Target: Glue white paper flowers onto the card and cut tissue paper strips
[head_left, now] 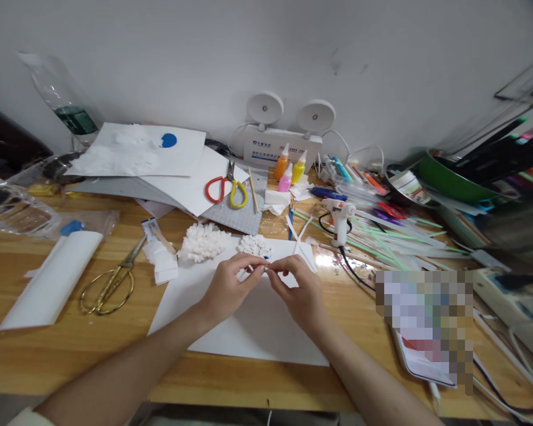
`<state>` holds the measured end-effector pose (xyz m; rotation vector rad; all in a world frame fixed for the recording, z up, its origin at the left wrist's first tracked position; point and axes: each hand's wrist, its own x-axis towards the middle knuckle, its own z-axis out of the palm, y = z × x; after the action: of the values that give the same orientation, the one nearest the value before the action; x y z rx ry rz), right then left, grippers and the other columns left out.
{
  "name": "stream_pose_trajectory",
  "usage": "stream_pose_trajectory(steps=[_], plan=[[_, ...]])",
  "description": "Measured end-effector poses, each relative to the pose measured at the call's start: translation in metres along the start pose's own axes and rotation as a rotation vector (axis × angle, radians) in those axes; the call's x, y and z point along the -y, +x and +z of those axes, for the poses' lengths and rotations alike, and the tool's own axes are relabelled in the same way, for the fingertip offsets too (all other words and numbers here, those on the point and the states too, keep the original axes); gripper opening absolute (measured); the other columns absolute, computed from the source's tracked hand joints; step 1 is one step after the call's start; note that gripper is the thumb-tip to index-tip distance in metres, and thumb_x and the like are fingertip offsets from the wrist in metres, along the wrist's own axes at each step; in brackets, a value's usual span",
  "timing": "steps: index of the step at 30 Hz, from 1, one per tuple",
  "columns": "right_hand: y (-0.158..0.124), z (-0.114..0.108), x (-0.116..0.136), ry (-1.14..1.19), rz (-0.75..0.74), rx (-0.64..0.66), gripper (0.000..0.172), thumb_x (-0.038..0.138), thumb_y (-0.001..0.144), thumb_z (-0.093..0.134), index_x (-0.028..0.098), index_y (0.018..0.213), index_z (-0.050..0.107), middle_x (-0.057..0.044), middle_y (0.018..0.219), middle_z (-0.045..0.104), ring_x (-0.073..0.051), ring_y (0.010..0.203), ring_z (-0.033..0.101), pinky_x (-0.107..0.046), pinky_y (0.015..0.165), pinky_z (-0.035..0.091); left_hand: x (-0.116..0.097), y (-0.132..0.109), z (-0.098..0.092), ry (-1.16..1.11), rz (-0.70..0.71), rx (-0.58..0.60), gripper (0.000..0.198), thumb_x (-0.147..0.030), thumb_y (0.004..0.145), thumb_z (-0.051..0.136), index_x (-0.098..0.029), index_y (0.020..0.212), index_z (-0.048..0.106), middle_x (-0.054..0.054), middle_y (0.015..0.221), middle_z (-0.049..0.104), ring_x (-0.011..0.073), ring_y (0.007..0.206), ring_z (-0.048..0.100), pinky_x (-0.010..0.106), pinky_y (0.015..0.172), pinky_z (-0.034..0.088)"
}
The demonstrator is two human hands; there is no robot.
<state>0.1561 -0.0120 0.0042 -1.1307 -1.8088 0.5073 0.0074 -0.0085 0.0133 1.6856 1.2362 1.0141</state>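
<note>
Pinching a tiny white piece (266,268), the bare left hand (231,282) and bare right hand (299,290) nearly meet above the flat white paper sheet (253,334), each with thumb and fingers closed together. Along the sheet's far edge sit a ruffled white cluster (203,241) and a smaller dark-speckled white cluster (253,244). Gold-handled metal scissors (123,271) lie left of the sheet on the brown wooden surface (350,307).

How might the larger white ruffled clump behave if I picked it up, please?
The white ruffled clump is probably light, given its thin-looking frills. Its crinkled edges may crush if squeezed. Lying broad and low, it seems unlikely to roll.
</note>
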Motion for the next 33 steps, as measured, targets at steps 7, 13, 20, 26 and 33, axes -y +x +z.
stream_pose_trajectory(steps=[7, 13, 20, 26, 33], plan=[[-0.0002, 0.0002, 0.0025, -0.008, 0.035, -0.063, 0.006, 0.015, 0.075, 0.055, 0.020, 0.073, 0.054, -0.001, 0.064, 0.056, -0.015, 0.062, 0.051, -0.028, 0.056, 0.042, -0.0017, -0.0009, 0.0006, -0.083, -0.052, 0.023, 0.020, -0.027, 0.078, 0.050, -0.018, 0.088, 0.065, 0.005, 0.085, 0.065, 0.0165, 0.083, 0.058, 0.029, 0.075, 0.044], [-0.0023, 0.0041, 0.0009, -0.025, 0.013, -0.136, 0.011, 0.014, 0.076, 0.055, 0.021, 0.084, 0.058, -0.004, 0.072, 0.058, -0.016, 0.068, 0.054, -0.030, 0.060, 0.045, -0.0024, -0.0011, 0.0015, -0.149, -0.093, 0.036, 0.020, -0.026, 0.077, 0.051, -0.019, 0.089, 0.065, 0.004, 0.089, 0.066, 0.0165, 0.086, 0.058, 0.029, 0.077, 0.044], [-0.0017, 0.0051, -0.0041, -0.129, -0.175, -0.161, 0.016, 0.007, 0.073, 0.056, 0.021, 0.079, 0.059, -0.004, 0.069, 0.060, -0.017, 0.065, 0.052, -0.032, 0.059, 0.044, -0.0006, -0.0014, 0.0026, -0.204, -0.156, 0.059, 0.021, -0.028, 0.076, 0.052, -0.019, 0.092, 0.064, 0.004, 0.092, 0.067, 0.0170, 0.087, 0.059, 0.029, 0.077, 0.045], [0.0003, 0.0038, -0.0017, -0.064, -0.073, -0.088, 0.012, 0.008, 0.075, 0.053, 0.020, 0.073, 0.051, -0.002, 0.066, 0.055, -0.015, 0.065, 0.050, -0.029, 0.059, 0.041, 0.0014, 0.0001, 0.0023, -0.157, -0.124, 0.003, 0.015, -0.027, 0.075, 0.054, -0.019, 0.084, 0.063, 0.002, 0.085, 0.066, 0.0149, 0.081, 0.059, 0.026, 0.074, 0.044], [0.0005, 0.0034, -0.0003, 0.010, -0.042, 0.024, 0.011, 0.009, 0.075, 0.050, 0.019, 0.073, 0.048, 0.000, 0.064, 0.051, -0.014, 0.063, 0.046, -0.026, 0.057, 0.039, 0.0003, 0.0003, 0.0016, -0.100, -0.076, -0.012, 0.014, -0.025, 0.076, 0.051, -0.016, 0.080, 0.061, 0.002, 0.079, 0.063, 0.0137, 0.076, 0.057, 0.026, 0.073, 0.044]])
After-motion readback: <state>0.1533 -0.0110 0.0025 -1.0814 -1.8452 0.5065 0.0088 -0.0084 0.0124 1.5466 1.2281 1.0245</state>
